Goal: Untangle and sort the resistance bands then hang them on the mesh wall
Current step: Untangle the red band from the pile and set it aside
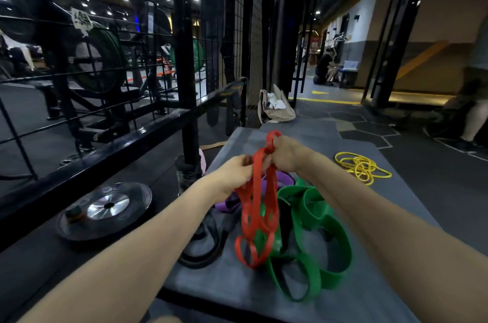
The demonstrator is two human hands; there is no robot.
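Both hands grip a tangle of red resistance bands (260,206) lifted above a grey mat (383,198) on a gym floor. Left hand (232,173) pinches one red strand between thumb and fingers, while right hand (286,155) has its fingers curled round the upper loops, which poke out above its knuckles. Lower loops of the red bands hang down to just above the mat's near middle, in front of a heap of wide green bands (317,235) lying on the mat. Purple bands (229,203) and black bands (208,246) lie at the mat's left edge, partly under the left forearm. A coil of thin yellow bands (361,166) sits apart near the mat's right edge. Beyond the mat's left edge, a black mesh wall (237,32) rises on a black frame, with a metal weight plate (105,209) flat on the floor below it. A beige bag (276,107) stands past the mat's far edge. A seated person (323,66) shows in the distance.
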